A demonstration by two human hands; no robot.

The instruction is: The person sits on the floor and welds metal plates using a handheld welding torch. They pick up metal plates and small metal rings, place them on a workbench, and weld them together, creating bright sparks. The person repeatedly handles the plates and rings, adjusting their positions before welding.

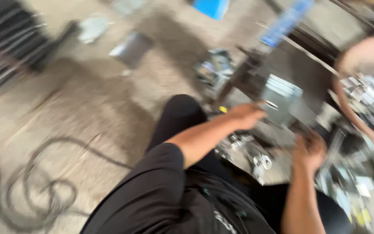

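Hands: left hand [246, 116] touches grey metal block [280, 99], right hand [309, 151] near it.

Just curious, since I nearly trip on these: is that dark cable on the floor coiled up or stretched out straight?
Coiled, loosely. The cable lies in looping curls on the concrete floor, left of the person's leg, with one strand trailing toward it.

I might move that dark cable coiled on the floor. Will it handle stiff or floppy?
Probably floppy: the cable lies in loose, uneven loops on the concrete floor. It would likely sag, drag and tangle when lifted. The picture is blurred, so its weight is unclear.
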